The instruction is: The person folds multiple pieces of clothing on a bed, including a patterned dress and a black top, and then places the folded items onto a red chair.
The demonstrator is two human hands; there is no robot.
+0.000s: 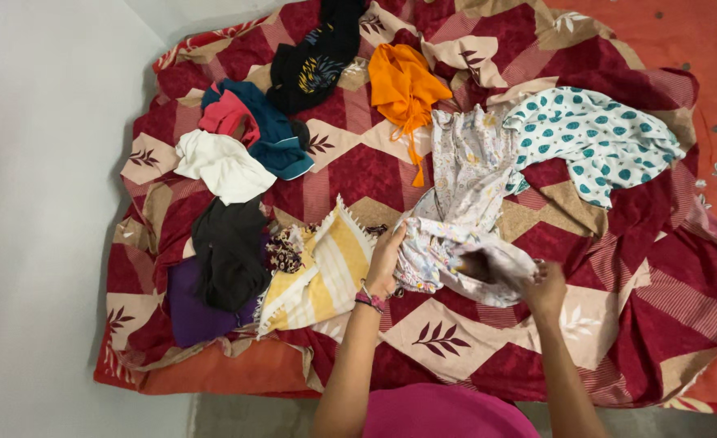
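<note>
Near the bedspread's [455, 341] front edge, both hands grip a pale printed garment [464, 203] — left hand [384, 264] and right hand [543, 285] closed on its hem; best kept taut and level.

I am standing at the near edge of the bed [618, 324], with garments lying across it. My left hand [384, 264] and right hand [546, 284] are holding a printed cloth [455, 251] near that edge. A striped towel [326, 272] is lying just left of it. A spotted top [593, 138] is lying toward the right edge, a hooded top [403, 85] toward the far edge. A pile of folded clothes [229, 162] is sitting along the left edge.
</note>
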